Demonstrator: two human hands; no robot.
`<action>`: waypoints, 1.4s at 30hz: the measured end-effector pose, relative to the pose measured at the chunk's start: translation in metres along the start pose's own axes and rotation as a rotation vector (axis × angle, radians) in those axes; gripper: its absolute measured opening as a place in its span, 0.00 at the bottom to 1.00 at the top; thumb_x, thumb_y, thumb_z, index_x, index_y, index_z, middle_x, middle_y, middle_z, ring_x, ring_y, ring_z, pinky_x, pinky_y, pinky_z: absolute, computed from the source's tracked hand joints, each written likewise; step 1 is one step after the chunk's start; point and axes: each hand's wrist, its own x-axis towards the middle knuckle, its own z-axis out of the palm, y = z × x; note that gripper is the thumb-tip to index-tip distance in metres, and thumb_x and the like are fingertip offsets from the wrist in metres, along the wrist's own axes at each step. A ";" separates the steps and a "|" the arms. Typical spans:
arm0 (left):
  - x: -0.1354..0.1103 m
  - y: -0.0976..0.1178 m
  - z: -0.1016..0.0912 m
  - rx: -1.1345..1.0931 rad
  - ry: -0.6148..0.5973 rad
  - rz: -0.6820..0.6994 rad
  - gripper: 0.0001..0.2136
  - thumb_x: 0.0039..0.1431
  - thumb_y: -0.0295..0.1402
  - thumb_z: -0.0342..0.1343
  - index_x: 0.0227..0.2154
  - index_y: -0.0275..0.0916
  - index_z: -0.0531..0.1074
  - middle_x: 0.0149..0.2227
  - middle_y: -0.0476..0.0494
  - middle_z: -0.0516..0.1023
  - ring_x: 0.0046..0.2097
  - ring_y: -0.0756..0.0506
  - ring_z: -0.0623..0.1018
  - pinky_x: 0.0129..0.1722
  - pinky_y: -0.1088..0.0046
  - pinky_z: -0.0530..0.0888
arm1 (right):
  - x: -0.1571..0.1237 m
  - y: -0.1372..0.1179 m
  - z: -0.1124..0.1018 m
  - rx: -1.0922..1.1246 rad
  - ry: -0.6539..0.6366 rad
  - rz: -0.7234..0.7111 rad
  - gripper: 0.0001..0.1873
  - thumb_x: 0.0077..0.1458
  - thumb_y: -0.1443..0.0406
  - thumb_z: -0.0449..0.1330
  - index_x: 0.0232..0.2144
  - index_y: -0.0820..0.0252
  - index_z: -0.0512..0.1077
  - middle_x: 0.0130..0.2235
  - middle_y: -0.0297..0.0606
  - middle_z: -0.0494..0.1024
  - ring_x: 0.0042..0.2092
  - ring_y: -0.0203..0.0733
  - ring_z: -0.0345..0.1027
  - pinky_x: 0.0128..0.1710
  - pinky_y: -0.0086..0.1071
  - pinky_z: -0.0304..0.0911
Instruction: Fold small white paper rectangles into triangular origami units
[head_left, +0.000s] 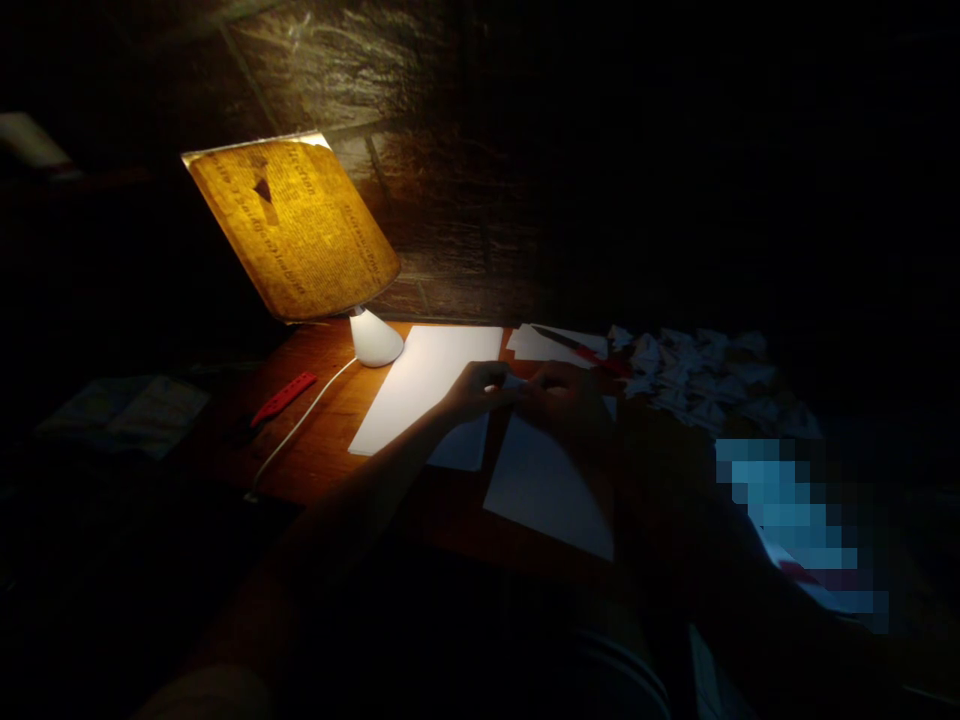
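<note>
My left hand (480, 388) and my right hand (566, 398) meet over the top edge of a white paper sheet (544, 480) on the wooden table (330, 420). Both hands have their fingers curled and pinched on that paper's upper part. The right hand lies in deep shadow, so its fingertips barely show. A second white sheet (427, 385) lies flat just left of the hands, partly under the left one.
A lit lamp with a yellow printed shade (296, 225) and white base (375, 340) stands at the back left, its cord (300, 425) trailing forward. A red ruler (283, 398), a red pen (581, 352), more sheets (551, 345) and a heap of folded paper pieces (697, 375) lie around.
</note>
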 end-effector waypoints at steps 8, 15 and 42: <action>-0.002 0.007 -0.001 0.157 0.058 0.218 0.05 0.53 0.32 0.66 0.27 0.37 0.78 0.29 0.45 0.80 0.31 0.48 0.75 0.36 0.71 0.72 | -0.008 -0.023 0.002 -0.178 0.068 -0.173 0.15 0.53 0.55 0.74 0.26 0.54 0.75 0.30 0.36 0.76 0.34 0.42 0.69 0.36 0.37 0.61; -0.002 0.009 -0.002 0.214 0.040 0.208 0.07 0.55 0.33 0.67 0.25 0.38 0.78 0.29 0.44 0.81 0.31 0.48 0.76 0.36 0.70 0.71 | -0.007 -0.026 -0.004 -0.226 0.008 -0.182 0.12 0.53 0.61 0.73 0.25 0.54 0.75 0.31 0.36 0.77 0.35 0.43 0.70 0.37 0.37 0.61; -0.004 0.016 -0.002 0.286 0.228 0.299 0.18 0.62 0.46 0.68 0.23 0.38 0.78 0.26 0.45 0.81 0.28 0.49 0.76 0.32 0.71 0.71 | -0.001 -0.012 -0.014 -0.318 0.037 -0.281 0.08 0.63 0.60 0.67 0.31 0.54 0.81 0.33 0.36 0.82 0.35 0.42 0.75 0.36 0.35 0.65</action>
